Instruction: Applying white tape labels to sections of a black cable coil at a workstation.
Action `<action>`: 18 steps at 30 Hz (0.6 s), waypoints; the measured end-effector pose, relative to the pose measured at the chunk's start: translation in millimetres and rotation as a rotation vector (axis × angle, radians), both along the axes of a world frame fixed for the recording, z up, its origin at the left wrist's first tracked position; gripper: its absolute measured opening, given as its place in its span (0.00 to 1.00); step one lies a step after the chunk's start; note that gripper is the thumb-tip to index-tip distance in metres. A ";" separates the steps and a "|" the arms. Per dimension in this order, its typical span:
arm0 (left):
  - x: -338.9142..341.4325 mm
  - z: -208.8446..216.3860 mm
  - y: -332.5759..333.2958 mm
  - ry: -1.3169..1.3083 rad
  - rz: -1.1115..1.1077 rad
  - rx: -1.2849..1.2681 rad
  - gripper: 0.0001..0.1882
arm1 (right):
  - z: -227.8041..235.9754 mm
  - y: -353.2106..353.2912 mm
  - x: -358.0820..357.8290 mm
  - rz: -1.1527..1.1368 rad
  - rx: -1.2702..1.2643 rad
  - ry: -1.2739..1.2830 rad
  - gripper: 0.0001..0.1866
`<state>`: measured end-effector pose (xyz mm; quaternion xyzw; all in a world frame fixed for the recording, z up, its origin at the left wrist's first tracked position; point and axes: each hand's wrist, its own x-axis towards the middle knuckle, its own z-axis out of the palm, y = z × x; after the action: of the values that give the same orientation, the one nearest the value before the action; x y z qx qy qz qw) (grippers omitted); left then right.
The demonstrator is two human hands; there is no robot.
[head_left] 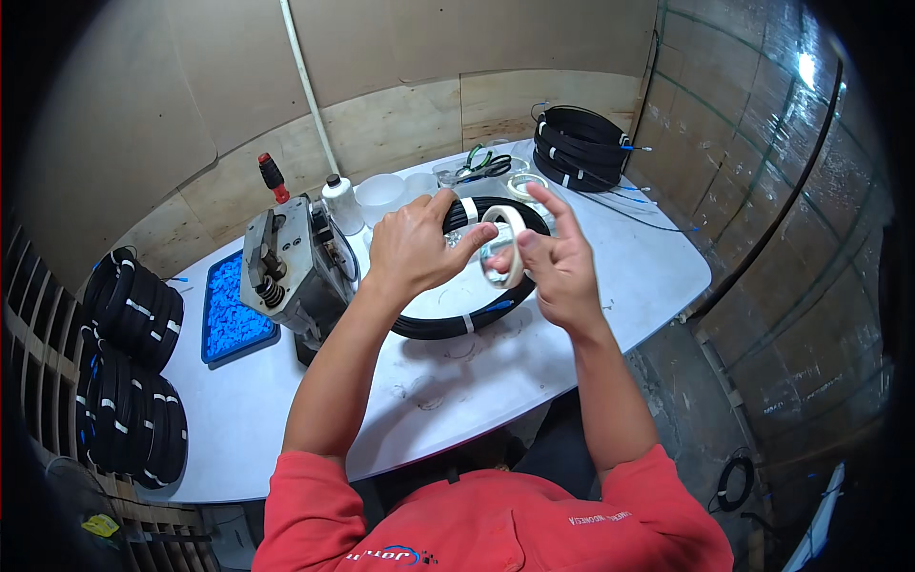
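A coil of black cable (434, 327), bound with white bands, lies on the white table in front of me. My left hand (412, 246) is closed over the coil's upper left part, its fingers curled around the cable and mostly hidden. Its thumb stretches toward a roll of whitish tape (516, 250). My right hand (562, 272) holds that roll above the coil, thumb on its outer side and some fingertips showing through its middle. The right index finger points up, off the roll. A blue connector shows on the coil's near right side.
A metal press (295, 262) and a tray of blue pieces (238, 310) stand to the left. Cable coils are stacked at left (133, 400) and back right (579, 148). A white bottle (341, 202), bowl (380, 193), scissors (491, 169) and another tape roll (527, 183) sit behind.
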<state>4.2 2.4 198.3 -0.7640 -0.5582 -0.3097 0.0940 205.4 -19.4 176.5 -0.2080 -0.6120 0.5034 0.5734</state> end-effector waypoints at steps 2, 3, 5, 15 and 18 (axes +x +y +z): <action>-4.4 -1.6 2.8 -0.010 0.006 0.000 0.31 | 4.4 -5.0 16.2 -0.041 0.151 -0.061 0.40; -7.5 -2.8 4.5 -0.009 0.008 0.002 0.31 | 6.2 -4.9 24.1 -0.080 0.198 -0.074 0.42; -14.7 -4.4 4.2 -0.009 0.011 -0.001 0.31 | 11.1 0.8 34.4 -0.152 0.224 -0.069 0.42; 1.3 -11.3 -26.6 -0.021 0.002 0.044 0.17 | -51.3 131.3 75.9 -0.659 0.225 -0.519 0.15; 0.5 -12.9 -33.6 0.021 0.003 0.055 0.14 | -73.3 175.7 68.1 -0.700 0.291 -0.667 0.15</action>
<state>4.6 -31.2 185.4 -0.7636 -0.5496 -0.3166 0.1212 273.5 156.3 103.2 -0.4683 -0.7191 0.0967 0.5042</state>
